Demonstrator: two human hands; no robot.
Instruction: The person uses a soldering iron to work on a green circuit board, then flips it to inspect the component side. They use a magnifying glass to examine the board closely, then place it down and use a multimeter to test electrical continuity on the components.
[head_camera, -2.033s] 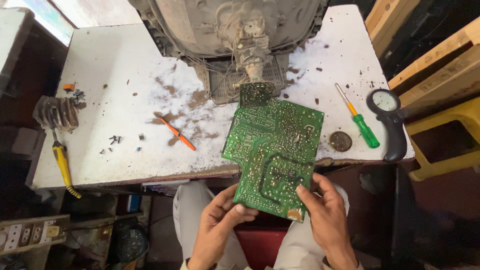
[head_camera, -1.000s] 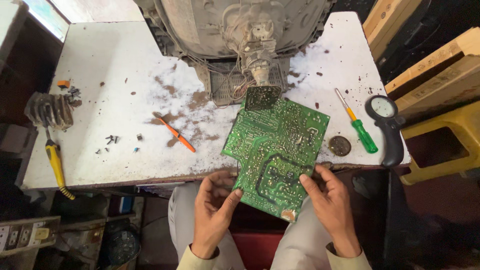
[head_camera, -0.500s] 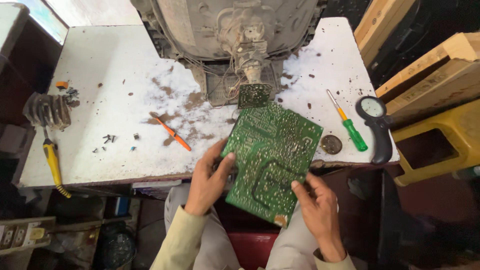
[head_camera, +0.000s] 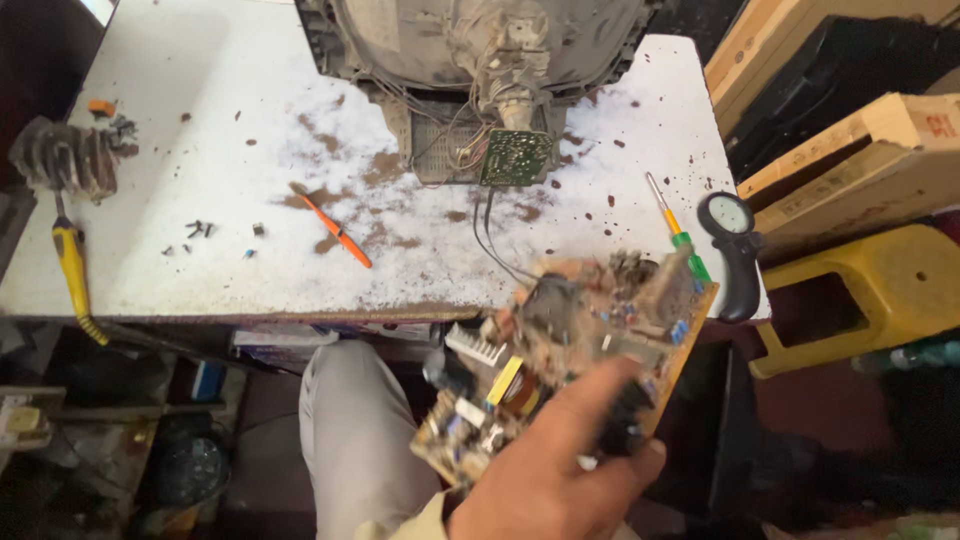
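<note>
At the far left edge of the white, rust-stained bench (head_camera: 200, 130) lies a dusty ribbed metal part (head_camera: 62, 158), and below it a yellow-handled tool (head_camera: 74, 275) hangs over the edge. A few small screws (head_camera: 198, 230) are scattered nearby. Further right, an orange screwdriver (head_camera: 337, 232) lies slanted among brown stains. At the back of the bench stands an old television tube (head_camera: 480, 40) with a small green board (head_camera: 516, 157) on its neck, and dark wires run down from it toward the front edge.

In front of the bench, above the person's lap, a dusty circuit board (head_camera: 560, 350) is held tilted with its parts side up. One hand (head_camera: 560, 470) grips its lower edge from below, fingers curled around it; it looks like the right hand, though the blur makes that uncertain. The other hand is out of sight.

To the right lie a green-handled screwdriver (head_camera: 678, 233) and a black round-dial meter (head_camera: 732, 245) at the bench edge, then a yellow stool (head_camera: 860, 300).
</note>
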